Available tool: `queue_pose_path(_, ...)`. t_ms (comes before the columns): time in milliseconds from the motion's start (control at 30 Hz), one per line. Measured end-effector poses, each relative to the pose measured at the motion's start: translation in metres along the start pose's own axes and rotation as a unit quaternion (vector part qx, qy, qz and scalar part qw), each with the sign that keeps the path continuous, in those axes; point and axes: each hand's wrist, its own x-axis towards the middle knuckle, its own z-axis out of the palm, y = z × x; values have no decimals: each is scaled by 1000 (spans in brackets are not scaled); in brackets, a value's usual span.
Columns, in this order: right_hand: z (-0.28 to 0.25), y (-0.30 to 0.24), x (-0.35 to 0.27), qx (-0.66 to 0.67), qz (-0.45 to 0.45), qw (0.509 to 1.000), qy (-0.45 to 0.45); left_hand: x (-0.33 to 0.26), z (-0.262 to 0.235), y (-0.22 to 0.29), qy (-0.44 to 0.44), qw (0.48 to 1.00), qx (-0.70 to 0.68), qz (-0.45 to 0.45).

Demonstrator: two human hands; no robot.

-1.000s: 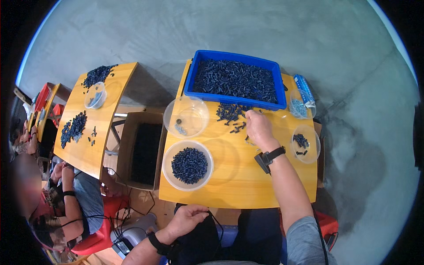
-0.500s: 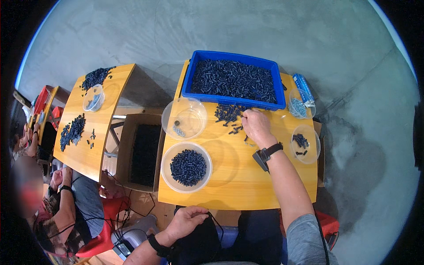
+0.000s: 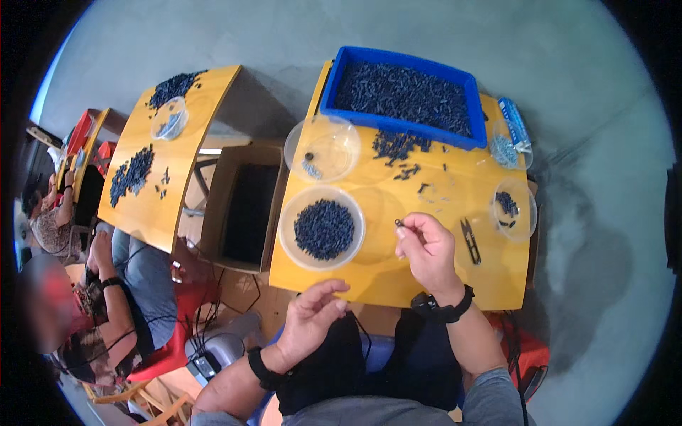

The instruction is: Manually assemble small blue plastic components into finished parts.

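Pinched in our right hand's (image 3: 426,248) grip is one small dark piece (image 3: 399,224), held over the desk (image 3: 398,273) beside the full bowl (image 3: 322,228) — handy for dropping in. Our left hand (image 3: 309,316) hovers loosely open, empty. We count four clear bowls, one blue bin (image 3: 402,96) (piled high) and one pair of snips (image 3: 469,240).

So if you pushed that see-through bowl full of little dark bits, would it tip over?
Probably not. The clear bowl is wide and shallow, sitting flat on the yellow table, so it would likely slide. The heap of dark pieces adds weight, though a hard shove might spill some.
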Motion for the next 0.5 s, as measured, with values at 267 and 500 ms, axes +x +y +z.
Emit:
queue_pose_path(267, 15, -18, -39, 106, 67, 980, -155, -12, 9, 15, -6, 997, -30, 70)
queue_pose_path(500, 32, -31, -62, 48, 37, 985, -161, -16, 21, 18, -20, 994, -29, 101)
